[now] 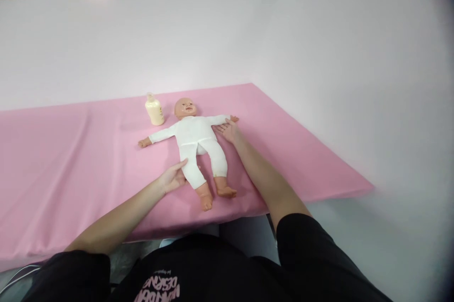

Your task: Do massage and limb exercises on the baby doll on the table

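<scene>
A baby doll (193,138) in a white one-piece suit lies on its back on the pink cloth (71,164), arms spread, feet toward me. My left hand (174,176) rests flat against the doll's leg nearest it, fingers apart, gripping nothing. My right hand (229,130) lies open beside the doll's outstretched arm, fingertips touching the sleeve near its wrist. A small pale yellow bottle (154,110) stands upright just left of the doll's head.
The pink cloth covers a long table set against white walls at the back and right. The table's front edge (227,214) runs just below the doll's feet. A cable shows at the lower left corner.
</scene>
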Available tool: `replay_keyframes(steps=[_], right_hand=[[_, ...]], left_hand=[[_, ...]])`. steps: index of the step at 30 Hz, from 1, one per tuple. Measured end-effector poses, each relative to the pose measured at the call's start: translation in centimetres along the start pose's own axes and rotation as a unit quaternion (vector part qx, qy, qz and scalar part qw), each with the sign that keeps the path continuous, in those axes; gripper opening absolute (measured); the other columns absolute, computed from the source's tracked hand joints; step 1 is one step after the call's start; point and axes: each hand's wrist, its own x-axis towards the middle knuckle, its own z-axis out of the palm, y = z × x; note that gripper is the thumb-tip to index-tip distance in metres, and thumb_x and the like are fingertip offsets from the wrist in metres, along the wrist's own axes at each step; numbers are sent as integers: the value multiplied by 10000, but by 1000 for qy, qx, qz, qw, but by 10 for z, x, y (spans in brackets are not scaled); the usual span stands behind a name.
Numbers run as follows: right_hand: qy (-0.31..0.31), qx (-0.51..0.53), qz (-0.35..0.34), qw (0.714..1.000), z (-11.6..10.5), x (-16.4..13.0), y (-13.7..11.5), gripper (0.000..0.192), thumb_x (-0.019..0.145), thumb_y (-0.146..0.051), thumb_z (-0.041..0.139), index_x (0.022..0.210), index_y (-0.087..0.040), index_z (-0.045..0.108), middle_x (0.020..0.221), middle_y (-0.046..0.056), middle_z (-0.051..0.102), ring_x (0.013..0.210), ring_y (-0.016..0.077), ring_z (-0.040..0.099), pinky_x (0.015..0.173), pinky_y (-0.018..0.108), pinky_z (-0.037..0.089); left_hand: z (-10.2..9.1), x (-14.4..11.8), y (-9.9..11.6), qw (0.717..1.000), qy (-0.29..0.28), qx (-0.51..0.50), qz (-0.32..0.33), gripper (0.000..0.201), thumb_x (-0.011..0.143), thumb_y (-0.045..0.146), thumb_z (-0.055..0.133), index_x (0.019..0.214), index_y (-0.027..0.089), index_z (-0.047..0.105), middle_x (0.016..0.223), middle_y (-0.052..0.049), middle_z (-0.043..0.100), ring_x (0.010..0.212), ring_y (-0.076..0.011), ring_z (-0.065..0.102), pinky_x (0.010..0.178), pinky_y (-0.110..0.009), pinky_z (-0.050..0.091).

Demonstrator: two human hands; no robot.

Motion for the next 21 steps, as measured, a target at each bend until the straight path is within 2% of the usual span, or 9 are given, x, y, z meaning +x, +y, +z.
replay_keyframes(steps=[7, 11, 14, 18, 21], right_hand=[[47, 12, -84, 995, -9, 13, -6, 148, 962, -262, 531, 1027, -236, 662, 1049, 44, 742, 973, 160, 738, 970, 329, 625], [54, 3, -98, 994, -8, 17, -1, 151, 965, -265, 549, 1063, -262, 664, 1071, 29, 763, 1040, 157, 737, 1022, 345, 599], [21, -18, -141, 990, -8, 15, 4, 229, 950, -279, 597, 1172, -252, 642, 1131, 41, 773, 1094, 166, 739, 1056, 356, 577], [2, -38, -185, 982, -7, 10, 9, 372, 942, -309, 618, 1307, -256, 576, 1196, 40, 765, 1098, 151, 747, 1067, 349, 564], [-15, -65, -215, 974, -7, 6, 7, 481, 930, -325, 625, 1397, -298, 512, 1260, 27, 742, 1147, 145, 731, 1045, 337, 573]], left_hand=[[11, -40, -27, 997, -54, 59, -17, 438, 857, 384, 775, 1164, 81, 702, 1123, -183, 747, 1016, -282, 723, 834, -362, 568], [22, -64, -43, 996, -63, 53, -23, 461, 807, 315, 820, 1192, 115, 665, 1210, -185, 706, 1069, -330, 717, 868, -467, 595], [26, -73, -54, 999, -28, 38, -16, 453, 811, 334, 824, 1172, 138, 634, 1180, -170, 707, 1065, -356, 725, 886, -525, 592], [27, -78, -60, 997, 34, 72, 3, 405, 809, 360, 835, 1063, 131, 618, 961, -105, 718, 849, -259, 752, 846, -459, 620], [29, -85, -54, 992, 78, 99, 14, 392, 811, 347, 836, 1053, 132, 615, 925, -89, 702, 831, -230, 730, 816, -428, 636]])
